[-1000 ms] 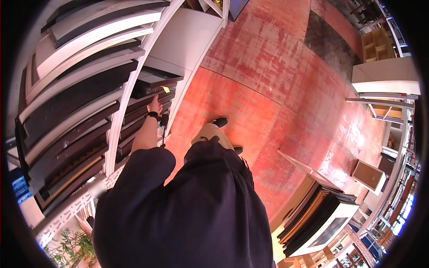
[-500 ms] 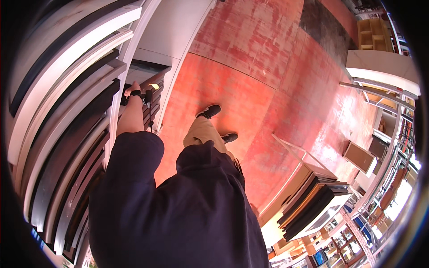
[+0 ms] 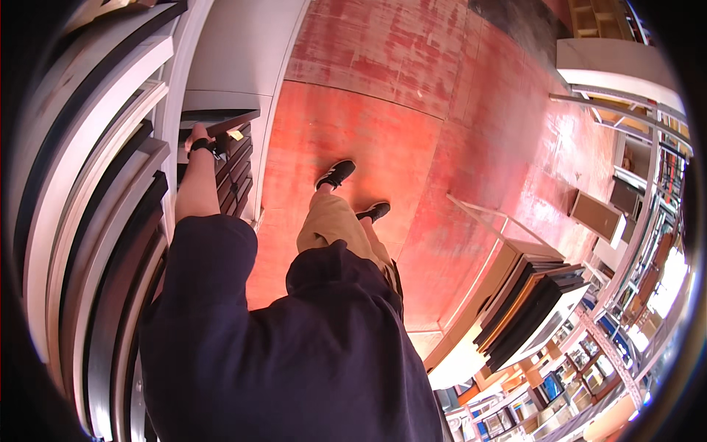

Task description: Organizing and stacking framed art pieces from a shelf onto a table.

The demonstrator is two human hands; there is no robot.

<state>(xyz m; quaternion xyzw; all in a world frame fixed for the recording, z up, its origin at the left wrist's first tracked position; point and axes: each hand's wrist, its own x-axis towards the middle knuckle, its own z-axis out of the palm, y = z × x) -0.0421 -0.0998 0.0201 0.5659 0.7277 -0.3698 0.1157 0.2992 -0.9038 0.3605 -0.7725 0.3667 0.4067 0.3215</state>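
worn red floor (image 3: 353,125), stacked dark panels (image 3: 524,313), brown-and-white box (image 3: 595,215), wooden cubby unit (image 3: 587,22)

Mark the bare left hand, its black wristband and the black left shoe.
Bare left hand (image 3: 197,134): head view, its visible middle.
Black wristband (image 3: 201,144): head view, the strap's surface.
Black left shoe (image 3: 337,174): head view, middle of its upper.

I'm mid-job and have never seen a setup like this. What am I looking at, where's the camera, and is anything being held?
There is no machine: a person works with bare hands. You look down through a wide fisheye camera worn on the head, so straight edges bend near the rim. The dark top is the wearer's, and black shoes stand on a worn red floor. The left hand, with a dark wristband, is up against racked dark panels, near a small yellow tag. Whether it grips one I cannot tell. The right hand is out of view.
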